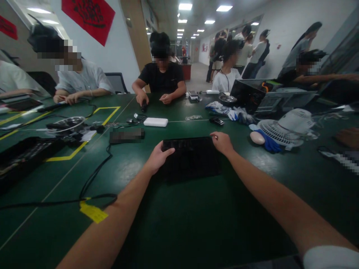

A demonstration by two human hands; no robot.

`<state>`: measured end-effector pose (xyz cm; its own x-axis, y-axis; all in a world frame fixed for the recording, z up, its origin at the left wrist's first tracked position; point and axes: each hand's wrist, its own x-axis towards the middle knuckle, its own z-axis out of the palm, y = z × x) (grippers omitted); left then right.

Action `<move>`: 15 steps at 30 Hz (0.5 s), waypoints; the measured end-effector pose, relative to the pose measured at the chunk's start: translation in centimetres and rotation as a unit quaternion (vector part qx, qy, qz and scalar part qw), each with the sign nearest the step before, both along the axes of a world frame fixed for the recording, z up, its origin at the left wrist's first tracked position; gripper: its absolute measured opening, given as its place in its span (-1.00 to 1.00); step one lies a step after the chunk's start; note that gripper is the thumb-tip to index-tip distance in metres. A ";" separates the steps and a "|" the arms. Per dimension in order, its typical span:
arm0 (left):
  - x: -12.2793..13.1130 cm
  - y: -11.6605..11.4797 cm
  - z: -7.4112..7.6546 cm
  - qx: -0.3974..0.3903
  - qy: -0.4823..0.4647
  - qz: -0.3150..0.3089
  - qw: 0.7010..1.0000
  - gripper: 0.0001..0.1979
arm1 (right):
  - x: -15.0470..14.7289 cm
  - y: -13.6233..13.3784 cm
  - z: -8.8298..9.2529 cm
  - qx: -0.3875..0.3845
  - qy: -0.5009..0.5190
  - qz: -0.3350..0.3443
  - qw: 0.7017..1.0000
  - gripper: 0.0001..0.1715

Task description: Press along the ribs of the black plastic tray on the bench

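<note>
A flat, dark, rectangular black panel [193, 158] is in front of me at the middle of the green table; whether it is a screen or a laptop is too dark to tell. My left hand [161, 157] grips its left edge, thumb lying over the top face and the other fingers out of sight beneath. At its far right corner, my right hand [223, 143] is closed with the fingertips pinching the edge. Both arms reach forward over the table.
A white power bank-like box [156, 122] and a power strip [126, 135] lie beyond my left hand. Black cable [97, 173] with a yellow tag [94, 212] runs beside my left arm. A white fan [286, 129] stands right. Co-workers sit opposite, including a person in black [161, 76].
</note>
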<state>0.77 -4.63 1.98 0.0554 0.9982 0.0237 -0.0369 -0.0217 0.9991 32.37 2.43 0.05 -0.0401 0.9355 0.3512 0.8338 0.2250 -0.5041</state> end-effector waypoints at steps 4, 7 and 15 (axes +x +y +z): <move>0.6 0.1 0.1 0.023 0.097 0.041 0.994 -0.48 | -0.5 -1.2 0.0 -0.006 0.092 0.089 0.992 -0.66; 1.6 0.2 0.7 0.097 0.278 0.096 0.951 -0.26 | -0.8 -1.9 0.1 -0.003 0.131 0.142 0.981 -0.69; 7.9 1.7 2.4 0.240 0.433 -0.049 0.868 -0.61 | -1.2 -1.9 0.1 -0.017 0.108 0.185 0.977 -0.72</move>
<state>8.69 -2.98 4.38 0.3445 0.8744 0.3418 0.6976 -0.4820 0.5301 31.16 0.56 0.15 -0.3050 0.8823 0.3585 0.5717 0.4706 -0.6721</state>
